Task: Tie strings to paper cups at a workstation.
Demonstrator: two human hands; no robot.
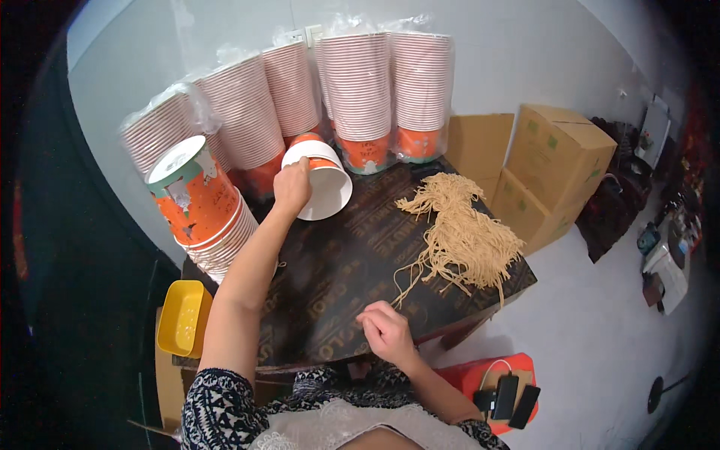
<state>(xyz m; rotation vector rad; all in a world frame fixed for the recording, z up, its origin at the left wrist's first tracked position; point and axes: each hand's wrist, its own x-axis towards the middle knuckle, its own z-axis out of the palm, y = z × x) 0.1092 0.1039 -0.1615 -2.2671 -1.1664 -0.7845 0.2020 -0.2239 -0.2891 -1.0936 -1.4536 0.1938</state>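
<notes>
My left hand [291, 187] grips the rim of a white and orange paper bucket [322, 182] that lies tilted at the far side of the dark table [337, 277], its open mouth turned toward me. My right hand [386, 330] rests near the table's front edge with fingers curled, pinching a thin tan string that trails from a heap of tan strings [461, 232] on the table's right half.
Tall stacks of nested paper buckets in plastic wrap [375, 90] stand along the back wall. A leaning stack [199, 202] is at the left. A yellow tray [182, 316] sits lower left. Cardboard boxes [555, 165] stand at right. A red stool with phones [502, 386] is beside me.
</notes>
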